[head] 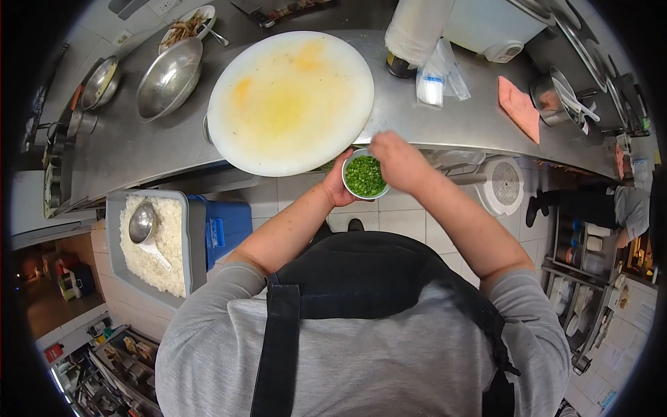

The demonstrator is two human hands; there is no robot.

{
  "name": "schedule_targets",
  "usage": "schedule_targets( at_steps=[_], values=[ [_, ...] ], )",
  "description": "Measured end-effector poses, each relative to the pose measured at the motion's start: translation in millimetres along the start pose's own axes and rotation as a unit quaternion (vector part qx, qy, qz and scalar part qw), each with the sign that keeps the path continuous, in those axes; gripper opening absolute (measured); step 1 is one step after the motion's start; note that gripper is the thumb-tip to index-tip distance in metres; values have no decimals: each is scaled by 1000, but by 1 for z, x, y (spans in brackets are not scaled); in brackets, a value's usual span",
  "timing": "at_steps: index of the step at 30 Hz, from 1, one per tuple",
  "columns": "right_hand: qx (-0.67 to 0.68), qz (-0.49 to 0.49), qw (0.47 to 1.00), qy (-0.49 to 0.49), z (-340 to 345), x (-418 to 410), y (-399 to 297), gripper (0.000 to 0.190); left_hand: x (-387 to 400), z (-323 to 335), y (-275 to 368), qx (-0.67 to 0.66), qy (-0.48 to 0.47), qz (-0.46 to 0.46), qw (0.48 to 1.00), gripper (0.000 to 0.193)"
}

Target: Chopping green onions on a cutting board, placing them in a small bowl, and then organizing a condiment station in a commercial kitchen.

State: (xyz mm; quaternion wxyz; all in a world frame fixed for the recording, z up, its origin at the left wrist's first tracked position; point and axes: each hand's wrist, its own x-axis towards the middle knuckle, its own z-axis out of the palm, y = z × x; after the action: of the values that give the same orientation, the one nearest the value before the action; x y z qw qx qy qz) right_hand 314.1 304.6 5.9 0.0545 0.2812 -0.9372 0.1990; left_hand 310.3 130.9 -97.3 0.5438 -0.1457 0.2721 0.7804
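Note:
A small bowl (386,194) of finely chopped green herbs (366,176), possibly scallions, is held in front of the counter's edge. My left hand (338,186) wraps around its left side and underside. Over the bowl's upper right rim is my right hand (400,161), its fingers curled and slightly blurred; whether anything is pinched in them cannot be told. A round white cutting board (292,104) with yellow and orange stains lies just beyond the bowl, overhanging the counter's front edge.
The steel counter (333,15) carries a metal bowl (172,78), a plastic-wrapped stack (419,26), a pink cloth (519,107) and a metal container (550,99). On the left, a grey tub of cooked rice (164,219) holds a scoop (143,221). A white stool (500,185) and another person (589,206) are at right.

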Motion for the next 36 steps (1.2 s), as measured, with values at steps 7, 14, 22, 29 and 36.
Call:
schedule_targets(
  at_steps=[7, 14, 22, 29, 36],
  values=[
    [-56, 103, 984, 138, -10, 26, 68, 18, 5, 8, 1, 21, -8, 10, 1000, 73],
    [-7, 22, 998, -56, 1, -7, -6, 23, 6, -4, 3, 36, -3, -7, 999, 75],
    [-67, 50, 996, 36, 6, 11, -10, 14, 6, -7, 5, 58, -4, -44, 997, 77],
    [-59, 166, 975, 133, -14, 5, 37, 16, -1, -10, 17, 79, -34, -73, 994, 73],
    [14, 204, 977, 61, -4, -24, -52, 18, -7, -20, 32, 133, -53, -142, 979, 70]
  ],
)
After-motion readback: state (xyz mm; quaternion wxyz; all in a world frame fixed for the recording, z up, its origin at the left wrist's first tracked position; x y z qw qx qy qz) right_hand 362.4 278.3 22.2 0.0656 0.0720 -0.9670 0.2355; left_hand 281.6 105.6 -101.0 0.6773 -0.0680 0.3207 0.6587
